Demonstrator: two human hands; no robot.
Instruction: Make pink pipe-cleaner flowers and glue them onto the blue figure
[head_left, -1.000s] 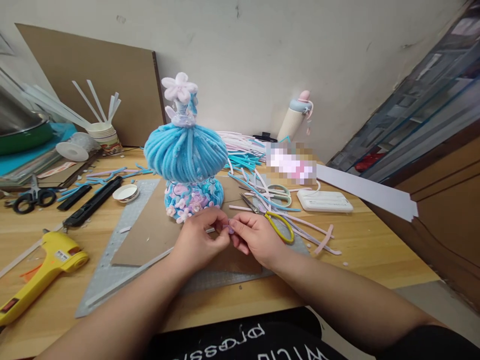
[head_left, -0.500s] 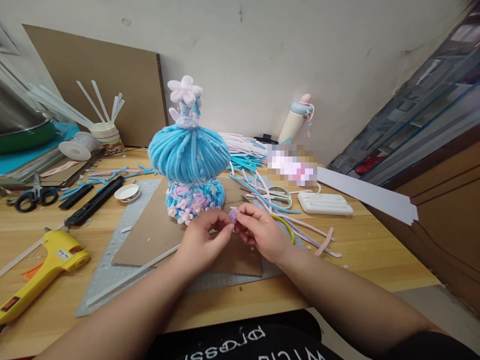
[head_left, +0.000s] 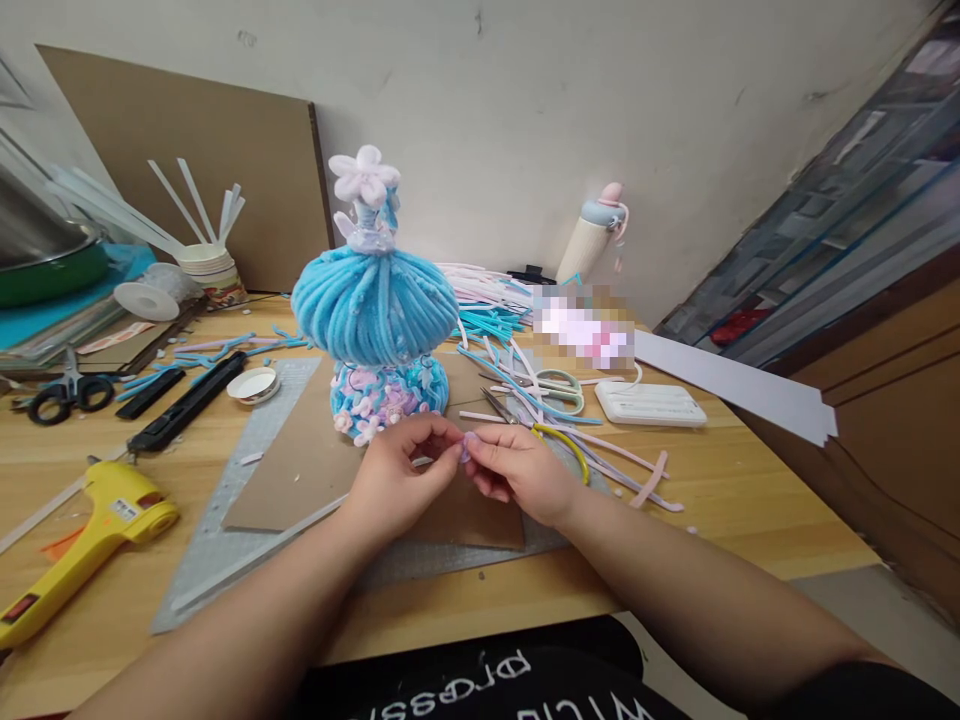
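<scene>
Between the fingertips of both hands is a small, fuzzy light-purple piece [head_left: 468, 448], perhaps curled pipe cleaner; its exact shape is mostly hidden. My left hand [head_left: 409, 465] pinches it from the left with thumb and forefinger. From the right, my right hand [head_left: 521, 465] pinches the same piece, fingers curled. Just behind my left hand stands a pipe-cleaner craft with a ribbed blue canopy [head_left: 375, 305], a pale flower [head_left: 365, 176] on top and a flowered base [head_left: 386, 400]. Under my hands lies a brown cardboard sheet [head_left: 292, 495] on a grey cutting mat [head_left: 202, 570].
Yellow-handled pliers [head_left: 566, 445] and green-handled scissors [head_left: 562, 392] lie right, among loose pipe cleaners [head_left: 487, 325]. A white power strip [head_left: 651, 405] is farther right. On the left are a yellow glue gun [head_left: 112, 510], a black utility knife [head_left: 187, 400] and black scissors [head_left: 71, 390].
Both hands keep hold of the purple piece, and less of it shows now. My right hand has dropped slightly, uncovering more of the yellow-handled tool. The view has shifted a little.
</scene>
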